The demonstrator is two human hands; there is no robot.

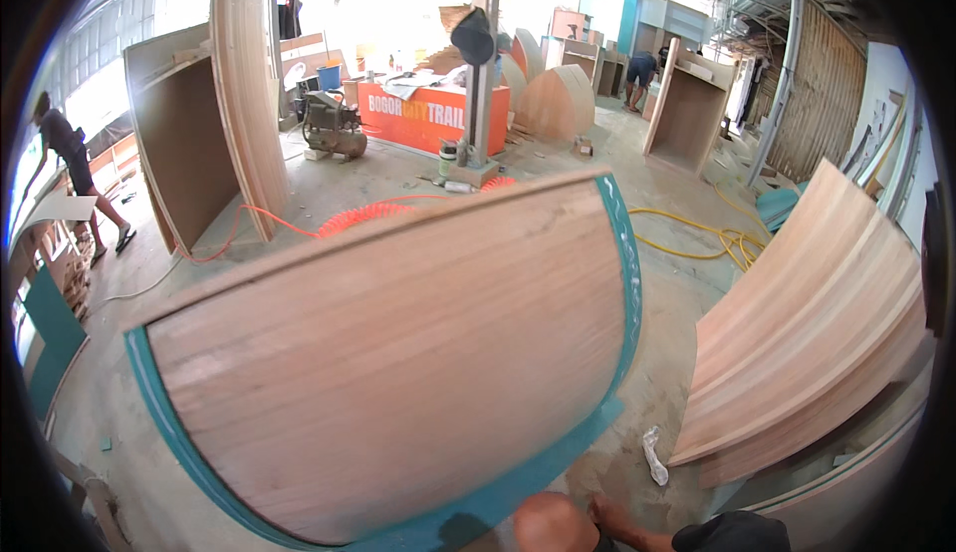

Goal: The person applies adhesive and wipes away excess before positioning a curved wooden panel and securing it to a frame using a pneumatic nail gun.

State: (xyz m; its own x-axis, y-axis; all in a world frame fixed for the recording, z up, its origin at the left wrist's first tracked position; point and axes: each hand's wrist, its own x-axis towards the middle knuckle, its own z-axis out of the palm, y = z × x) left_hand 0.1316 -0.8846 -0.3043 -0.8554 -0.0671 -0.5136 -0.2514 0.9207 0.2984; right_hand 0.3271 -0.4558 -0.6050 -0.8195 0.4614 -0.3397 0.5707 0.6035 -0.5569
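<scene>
A large wooden panel (398, 353) with teal strips (629, 273) along its edges fills the middle, tilted and close in front of me. Pale smears mark the strip on the right side. At the lower edge my bent knee (554, 524) shows beside the panel's near teal edge. My right hand (603, 512) is next to that knee, its arm coming from a dark sleeve (732, 532). Its fingers are too hidden to tell whether they hold anything. My left hand is out of view.
Curved wooden sheets (807, 343) lean at right, near a crumpled white tube (654, 455). Behind the panel are an orange coiled hose (363, 220), yellow hose (687, 240), compressor (334, 126) and post (484, 84). One person (70, 154) stands left; another (639, 79) bends far back.
</scene>
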